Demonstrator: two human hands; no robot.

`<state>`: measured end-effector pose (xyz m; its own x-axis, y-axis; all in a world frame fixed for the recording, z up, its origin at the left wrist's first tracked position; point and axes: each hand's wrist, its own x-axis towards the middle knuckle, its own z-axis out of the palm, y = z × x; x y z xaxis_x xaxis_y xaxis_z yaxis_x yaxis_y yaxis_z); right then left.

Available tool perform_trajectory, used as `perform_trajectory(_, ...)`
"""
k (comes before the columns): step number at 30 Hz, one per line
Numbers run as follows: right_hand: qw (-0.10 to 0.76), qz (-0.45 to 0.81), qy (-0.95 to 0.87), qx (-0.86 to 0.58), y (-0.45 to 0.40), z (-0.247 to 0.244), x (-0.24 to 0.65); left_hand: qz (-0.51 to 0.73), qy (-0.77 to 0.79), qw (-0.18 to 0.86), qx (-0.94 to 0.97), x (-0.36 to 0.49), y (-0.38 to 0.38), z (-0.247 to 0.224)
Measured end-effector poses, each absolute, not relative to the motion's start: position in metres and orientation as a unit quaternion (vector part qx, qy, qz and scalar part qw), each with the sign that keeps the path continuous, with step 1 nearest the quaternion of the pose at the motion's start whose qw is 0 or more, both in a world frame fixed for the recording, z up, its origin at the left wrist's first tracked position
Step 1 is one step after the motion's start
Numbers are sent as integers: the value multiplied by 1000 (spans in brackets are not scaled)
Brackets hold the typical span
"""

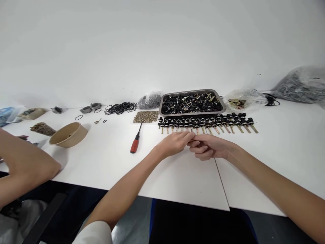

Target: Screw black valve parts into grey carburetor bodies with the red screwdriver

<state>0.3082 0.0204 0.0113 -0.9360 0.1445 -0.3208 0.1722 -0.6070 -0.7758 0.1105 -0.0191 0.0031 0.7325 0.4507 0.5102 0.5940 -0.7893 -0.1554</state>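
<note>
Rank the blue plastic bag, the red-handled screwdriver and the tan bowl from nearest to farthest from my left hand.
Nearest to your left hand first:
1. Red-handled screwdriver, to its left.
2. Tan bowl, farther left.
3. Blue plastic bag, at the picture's left edge.

Left hand [176, 142] and right hand [210, 145] touch near the tray [220, 101]. 1 screwdriver [135, 144] points toward the far edge of the table [109, 162].
</note>
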Motion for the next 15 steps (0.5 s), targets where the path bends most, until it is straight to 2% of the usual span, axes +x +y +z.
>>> perform_trajectory(5,6,-883,442,158,23,9,311,-214,-293,128,-923,111,-22,2)
perform_trajectory(15,48,-872,451,186,22,3,312,-283,-244,133,-918,105,-19,0)
